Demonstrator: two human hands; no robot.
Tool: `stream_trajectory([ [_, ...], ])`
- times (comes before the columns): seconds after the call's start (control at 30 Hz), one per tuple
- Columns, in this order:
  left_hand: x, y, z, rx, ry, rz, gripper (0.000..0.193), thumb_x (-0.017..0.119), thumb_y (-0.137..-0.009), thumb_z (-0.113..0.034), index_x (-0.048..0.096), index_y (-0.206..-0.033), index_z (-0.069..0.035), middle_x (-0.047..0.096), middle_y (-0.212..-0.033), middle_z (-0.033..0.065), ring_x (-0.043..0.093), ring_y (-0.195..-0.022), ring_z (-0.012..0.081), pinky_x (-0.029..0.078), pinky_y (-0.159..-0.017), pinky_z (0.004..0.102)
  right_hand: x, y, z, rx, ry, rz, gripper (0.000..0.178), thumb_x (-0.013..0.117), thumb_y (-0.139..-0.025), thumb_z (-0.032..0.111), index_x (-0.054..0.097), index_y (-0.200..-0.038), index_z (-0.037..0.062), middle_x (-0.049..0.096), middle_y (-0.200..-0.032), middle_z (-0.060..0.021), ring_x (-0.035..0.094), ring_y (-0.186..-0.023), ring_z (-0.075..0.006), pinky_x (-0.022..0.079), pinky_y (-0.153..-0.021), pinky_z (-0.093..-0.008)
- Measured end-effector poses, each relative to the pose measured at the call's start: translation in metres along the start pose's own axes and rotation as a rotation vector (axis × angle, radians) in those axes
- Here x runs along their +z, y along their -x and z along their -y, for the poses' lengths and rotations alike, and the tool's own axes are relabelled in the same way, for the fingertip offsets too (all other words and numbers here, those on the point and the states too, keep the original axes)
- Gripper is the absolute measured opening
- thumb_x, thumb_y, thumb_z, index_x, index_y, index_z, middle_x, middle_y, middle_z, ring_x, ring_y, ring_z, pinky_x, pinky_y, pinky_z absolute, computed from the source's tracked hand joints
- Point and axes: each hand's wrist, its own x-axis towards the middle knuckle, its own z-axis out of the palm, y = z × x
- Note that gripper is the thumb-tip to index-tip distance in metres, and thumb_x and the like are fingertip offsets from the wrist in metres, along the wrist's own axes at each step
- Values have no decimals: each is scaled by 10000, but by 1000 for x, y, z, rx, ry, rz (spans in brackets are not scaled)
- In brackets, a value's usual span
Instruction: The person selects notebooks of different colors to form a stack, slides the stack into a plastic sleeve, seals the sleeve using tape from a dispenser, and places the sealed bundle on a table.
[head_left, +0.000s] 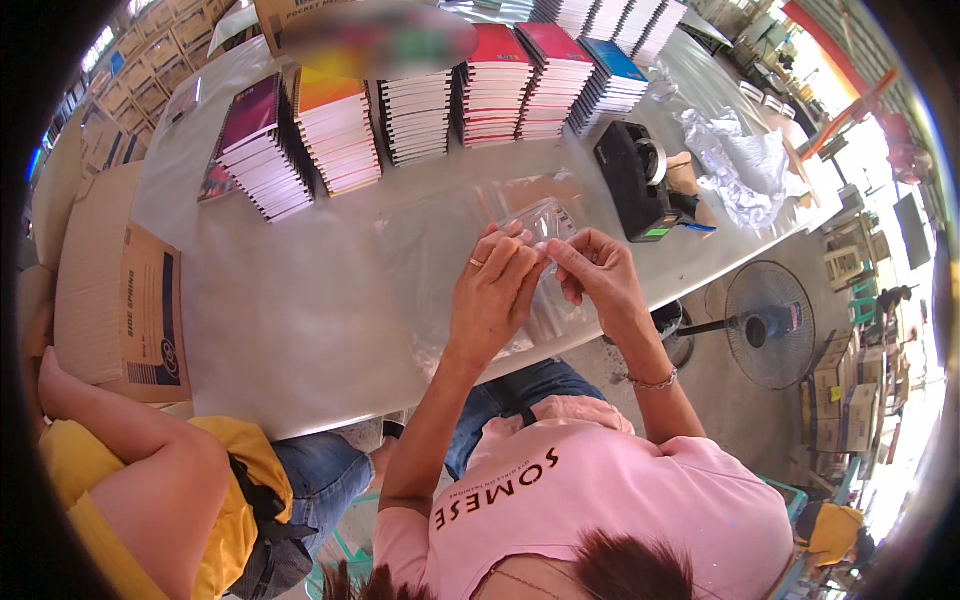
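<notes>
Over the table's near side, my left hand (pixel 493 290) is closed with its fingers bent, a ring on one of them. My right hand (pixel 603 275) meets it, thumb and index finger pinched together. Between them is a piece of clear plastic that looks like a bag (pixel 547 216), its rounded end showing just beyond my fingertips. Where the fingers meet, its edge is mostly hidden. More clear plastic bags (pixel 405 250) lie flat under and beside my hands.
Stacks of spiral-bound notebooks (pixel 417 115) line the far side. At right stand a black tape dispenser (pixel 632 185) and crumpled clear plastic (pixel 740 165). A cardboard box (pixel 100 290) is at left, near a co-worker's yellow sleeve (pixel 75 465). A fan (pixel 770 325) stands beyond the table's right edge.
</notes>
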Motion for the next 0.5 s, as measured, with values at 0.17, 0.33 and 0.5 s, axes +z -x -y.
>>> stream_trajectory([
  [0.17, 0, 0, 0, -17, -24, 24, 225, 666, -842, -112, 606, -1057, -82, 582, -1021, 88, 571, -1104, 286, 450, -995, 446, -1, 0, -2, -20, 37, -7, 215, 684, -896, 224, 584, -804, 56, 589, -637, -3, 510, -474, -49, 378, -419, -183],
  [0.33, -13, -1, -4, 42, -245, 248, 473, 653, -857, -177, 524, -1308, -113, 528, -1200, 90, 529, -1169, 298, 405, -1041, 468, -2, 0, -5, -9, 23, -6, 236, 685, -896, 225, 570, -808, 39, 587, -635, -11, 509, -495, -53, 382, -442, -194],
  [0.5, -25, -9, -15, -51, -439, 256, 582, 645, -852, -312, 467, -1382, -150, 463, -1368, 89, 467, -1248, 310, 207, -1135, 539, 0, 2, -12, -38, -30, -36, 254, 686, -898, 232, 554, -794, 42, 593, -638, -21, 526, -515, -61, 403, -460, -198],
])
